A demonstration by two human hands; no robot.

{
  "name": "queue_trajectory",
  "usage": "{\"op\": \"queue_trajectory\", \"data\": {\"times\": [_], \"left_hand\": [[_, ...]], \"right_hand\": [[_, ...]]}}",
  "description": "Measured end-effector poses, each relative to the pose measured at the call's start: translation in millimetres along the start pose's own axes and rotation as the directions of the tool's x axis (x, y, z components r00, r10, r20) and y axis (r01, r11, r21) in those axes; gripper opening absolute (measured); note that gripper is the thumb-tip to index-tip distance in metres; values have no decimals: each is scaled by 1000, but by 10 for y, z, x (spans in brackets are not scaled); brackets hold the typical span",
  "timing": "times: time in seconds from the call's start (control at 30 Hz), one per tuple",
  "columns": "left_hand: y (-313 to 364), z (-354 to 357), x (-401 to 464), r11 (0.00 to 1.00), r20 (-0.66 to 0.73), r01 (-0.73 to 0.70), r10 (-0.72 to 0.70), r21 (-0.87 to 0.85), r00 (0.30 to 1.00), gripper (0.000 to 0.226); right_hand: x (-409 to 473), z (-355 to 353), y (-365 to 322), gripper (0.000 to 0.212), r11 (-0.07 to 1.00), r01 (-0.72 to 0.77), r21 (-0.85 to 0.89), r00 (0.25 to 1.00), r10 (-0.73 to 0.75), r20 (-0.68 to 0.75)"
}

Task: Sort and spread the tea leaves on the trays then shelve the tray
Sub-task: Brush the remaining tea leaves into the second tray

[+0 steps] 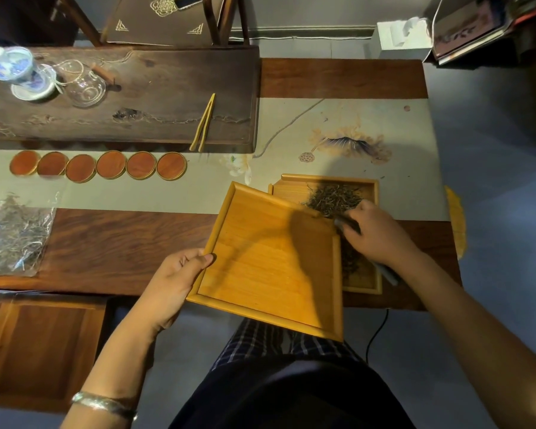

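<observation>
From the head view, the left hand grips the left rim of an empty tray of pale, straight-grained bamboo, thumb on top of the raised edge and fingers under it. The tray is square with a low lip, tilted, and its right side overlaps a second tray of the same bamboo that lies flat near the front right edge of the desk.

In that second tray lies a loose heap of tea leaves, dark, thin and wiry, with more scattered along its right strip. The right hand is curled round a slim dark tool, grey at the end that juts out past the wrist; its tip reaches into the leaves, though what kind of tool it is cannot be made out.

The desk is dark reddish wood, partly covered by a pale cloth runner painted with a lotus. At the left edge lies a crinkled clear bag of more dried leaves. A row of six round reddish coasters with light rims sits on the runner. Behind them a dark slab-like tea board carries bamboo tongs, a glass pitcher and a blue-and-white lidded cup. A silver bangle circles the left wrist.
</observation>
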State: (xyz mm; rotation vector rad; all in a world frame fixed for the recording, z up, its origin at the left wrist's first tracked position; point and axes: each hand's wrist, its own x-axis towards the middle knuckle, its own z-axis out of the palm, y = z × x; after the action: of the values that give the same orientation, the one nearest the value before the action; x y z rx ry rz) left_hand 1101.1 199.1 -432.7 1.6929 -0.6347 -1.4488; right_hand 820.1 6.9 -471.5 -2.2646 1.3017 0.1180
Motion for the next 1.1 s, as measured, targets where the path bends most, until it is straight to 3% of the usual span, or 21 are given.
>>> {"op": "queue_trajectory", "data": {"times": [0.1,0.2,0.33,0.43,0.67,0.8,0.9,1.0,1.1], "left_hand": [[-3,-21,-3,1000,-18,2,-2,0,1000,33],[11,-17,-8,1000,-19,5,-5,6,1000,32],[48,8,-21,1000,-4,1,-1,19,1000,34],[95,23,-31,997,28,-28,26,65,999,40],[86,-16,-58,997,17,-7,5,74,1000,33],[105,-59,-57,999,-11,23,-23,30,1000,30],[120,-59,-55,999,-17,30,-29,32,999,30],[125,-61,-48,997,-8,16,-15,72,1000,31],[149,-49,-46,995,18,-4,2,95,1000,30]], "right_hand": [[-55,-93,-42,24,992,-10,123,990,26,-136],[-173,-122,-153,13,974,65,216,997,-57,-46],[-229,-54,-200,28,985,169,43,973,-174,149],[-187,16,-132,29,977,200,-71,964,-184,192],[-37,57,-20,21,989,131,-75,990,-125,72],[-36,25,-5,24,995,51,91,996,-44,-72],[-104,36,-128,27,970,109,218,986,-77,-148],[-114,120,-327,29,949,196,247,976,-164,-146],[-30,216,-418,30,968,174,179,984,-166,-59]]}}
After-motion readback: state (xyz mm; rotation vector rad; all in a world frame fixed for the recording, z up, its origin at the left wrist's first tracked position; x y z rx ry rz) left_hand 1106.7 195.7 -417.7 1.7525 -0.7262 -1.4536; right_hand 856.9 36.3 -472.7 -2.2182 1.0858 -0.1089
